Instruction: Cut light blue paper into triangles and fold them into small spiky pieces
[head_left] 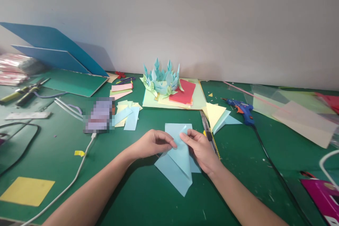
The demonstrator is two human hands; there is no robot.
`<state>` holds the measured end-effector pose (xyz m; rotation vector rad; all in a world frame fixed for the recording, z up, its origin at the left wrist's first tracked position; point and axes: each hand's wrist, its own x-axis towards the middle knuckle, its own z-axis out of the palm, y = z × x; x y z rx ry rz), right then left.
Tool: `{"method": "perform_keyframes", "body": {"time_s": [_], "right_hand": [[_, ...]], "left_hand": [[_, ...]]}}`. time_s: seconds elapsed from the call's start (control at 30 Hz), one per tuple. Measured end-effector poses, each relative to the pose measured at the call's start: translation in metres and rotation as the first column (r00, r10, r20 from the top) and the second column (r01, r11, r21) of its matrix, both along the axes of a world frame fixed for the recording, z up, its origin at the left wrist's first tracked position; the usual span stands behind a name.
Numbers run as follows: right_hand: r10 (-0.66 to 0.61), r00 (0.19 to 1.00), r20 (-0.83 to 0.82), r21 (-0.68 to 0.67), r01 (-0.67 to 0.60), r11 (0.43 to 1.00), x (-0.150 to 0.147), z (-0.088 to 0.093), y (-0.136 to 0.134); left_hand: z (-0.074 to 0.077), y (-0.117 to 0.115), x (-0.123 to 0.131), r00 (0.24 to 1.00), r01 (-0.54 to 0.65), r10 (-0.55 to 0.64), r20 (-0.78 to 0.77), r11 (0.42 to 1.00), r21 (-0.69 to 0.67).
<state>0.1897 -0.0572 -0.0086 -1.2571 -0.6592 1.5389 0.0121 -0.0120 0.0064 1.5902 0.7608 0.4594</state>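
A light blue sheet of paper (177, 164), partly folded into a pointed shape, lies on the green table (137, 190) in front of me. My left hand (152, 143) pinches its left edge with curled fingers. My right hand (199, 148) pinches a folded flap near the top of the same sheet. A second light blue sheet (174, 128) lies flat under it. Just to the right are folded yellow and light blue pointed pieces (216, 116).
A blue and green paper crown (160, 79) stands on stacked coloured sheets at the back. A blue glue gun (242, 108) lies to the right, a ruler (209, 132) beside my right hand. Loose paper strips (127, 114), a blurred phone (99, 114) with white cable and pliers (25, 91) sit left.
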Motion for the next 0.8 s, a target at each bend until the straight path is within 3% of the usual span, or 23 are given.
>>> {"method": "perform_keyframes", "body": {"time_s": [0.8], "right_hand": [[-0.002,1.0,0.016,0.024,0.002,1.0,-0.0002,0.0001,0.0001]], "left_hand": [[0.002,-0.0015,0.0028,1.0,0.018,-0.018,-0.007,0.998,0.058]]}}
